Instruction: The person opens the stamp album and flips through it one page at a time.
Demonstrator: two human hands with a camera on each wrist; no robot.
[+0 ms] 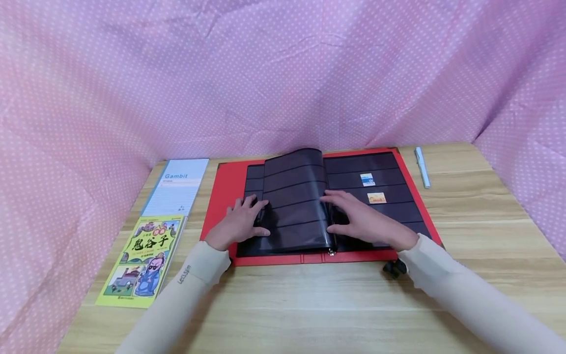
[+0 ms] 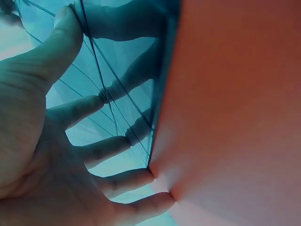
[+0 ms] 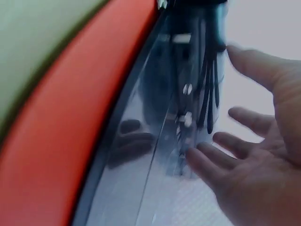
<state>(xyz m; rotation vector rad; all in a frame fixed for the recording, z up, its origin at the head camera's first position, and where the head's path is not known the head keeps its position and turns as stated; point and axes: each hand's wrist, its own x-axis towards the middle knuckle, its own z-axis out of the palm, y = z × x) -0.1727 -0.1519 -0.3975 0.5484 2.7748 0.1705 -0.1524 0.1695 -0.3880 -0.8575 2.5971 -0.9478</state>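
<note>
A red stamp album (image 1: pixel 227 196) lies spread on the table, its black pocket pages (image 1: pixel 294 189) bowed up near the ring spine. My left hand (image 1: pixel 239 222) rests with spread fingers at the left edge of the turned page; in the left wrist view its fingertips (image 2: pixel 146 175) touch the black page and the red cover. My right hand (image 1: pixel 364 219) is beside the spine, fingers extended toward the curved page edge and holding nothing. On the right page sit a blue-and-white stamp (image 1: pixel 367 179) and an orange stamp (image 1: pixel 377 198).
Left of the album lie a pale blue notebook (image 1: pixel 177 184) and a yellow-green comic book (image 1: pixel 141 260), overlapping at their edges. A light blue pen (image 1: pixel 422 167) is at the right. A pink dotted cloth (image 1: pixel 283 73) hangs behind the wooden table (image 1: pixel 309 305).
</note>
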